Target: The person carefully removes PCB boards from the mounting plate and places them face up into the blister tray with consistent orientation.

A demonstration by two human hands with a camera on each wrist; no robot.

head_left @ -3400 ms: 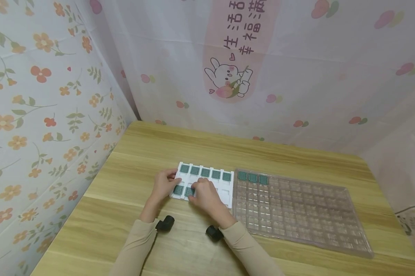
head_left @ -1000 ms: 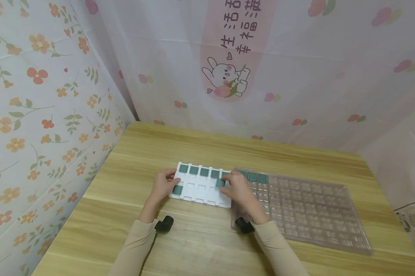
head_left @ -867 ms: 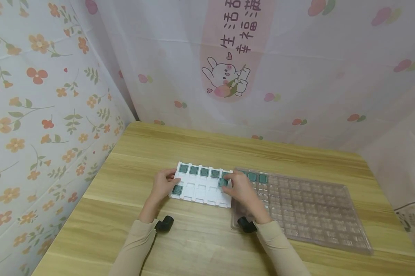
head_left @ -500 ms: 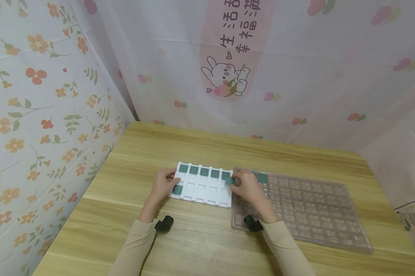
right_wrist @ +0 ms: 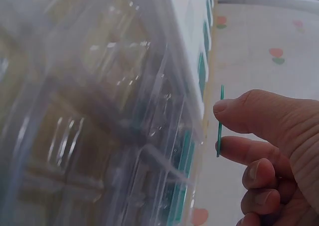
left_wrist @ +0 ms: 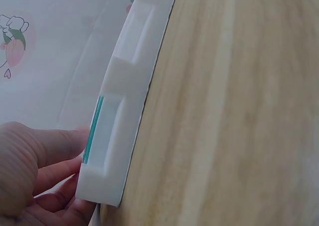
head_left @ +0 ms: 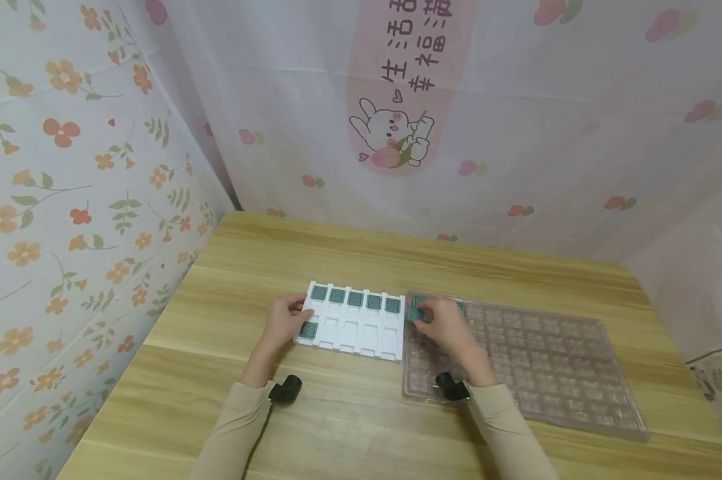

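Printed cloth (head_left: 529,133) hangs beyond a wood-grain tabletop (head_left: 337,413). Fingers of the right hand (head_left: 447,325) pinch one green chip (head_left: 416,314) over the far left part of a clear plastic tray (head_left: 541,360); at least two chips (head_left: 419,301) show in it, partly hidden. Left-hand fingers (head_left: 301,312) grip the left end of a white tray (head_left: 350,315), holding six chips: five far, one near left.

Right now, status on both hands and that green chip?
Left hand holds white tray. Right hand pinches green chip over clear tray. No obstruction visible.
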